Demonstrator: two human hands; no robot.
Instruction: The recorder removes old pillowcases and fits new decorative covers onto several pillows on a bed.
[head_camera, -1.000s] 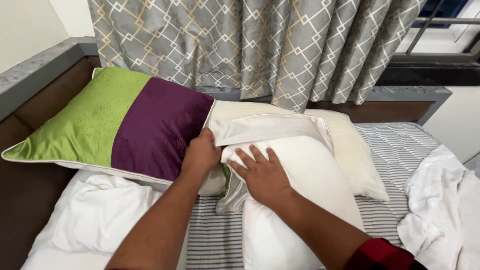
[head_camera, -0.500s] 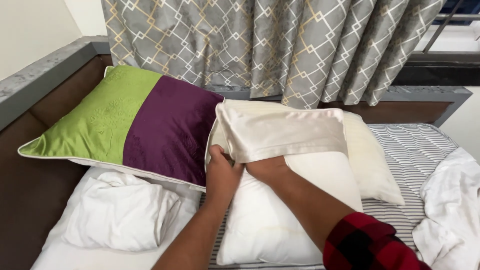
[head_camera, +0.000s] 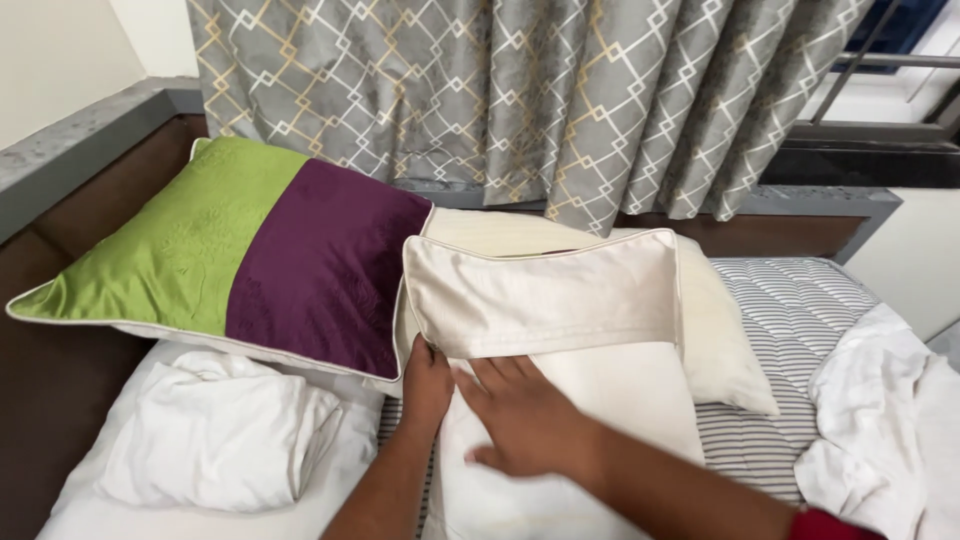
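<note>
1. A person is working at the head of a bed, where a plump white pillow (head_camera: 590, 400) is lying on the striped mattress (head_camera: 800, 300), its far end tucked under the folded-back flap of a cream pillowcase (head_camera: 545, 295).
2. The left hand (head_camera: 428, 385) is pinching the lower left corner of the pillowcase's open edge, fingers curled closed around the fabric.
3. The right hand (head_camera: 520, 415) is lying flat and open on the pillow, fingers spread, pressing it down and gripping nothing.
4. The pillow is looking light, soft and springy; it would likely bulge and push back when squeezed, so a broad palm is suiting it better than fingertips.
5. The pillowcase is showing a satiny sheen and a piped edge; the cloth is probably thin, limp and somewhat slippery, so the piped hem at the corners is seeming the surest place to take hold.
6. Nothing here is appearing fragile, though the case's mouth could slide off the filling if only one corner is held.
7. Touching the pillowcase on the left, a green and purple cushion (head_camera: 230, 250) is leaning against the brown headboard (head_camera: 60, 370).
8. A yellowish pillow (head_camera: 720, 340) is lying behind the pillowcase.
9. Crumpled white sheets (head_camera: 210, 440) are sitting at lower left, a white cloth (head_camera: 880, 400) is bunching at right, and a grey patterned curtain (head_camera: 520, 90) is hanging behind.
</note>
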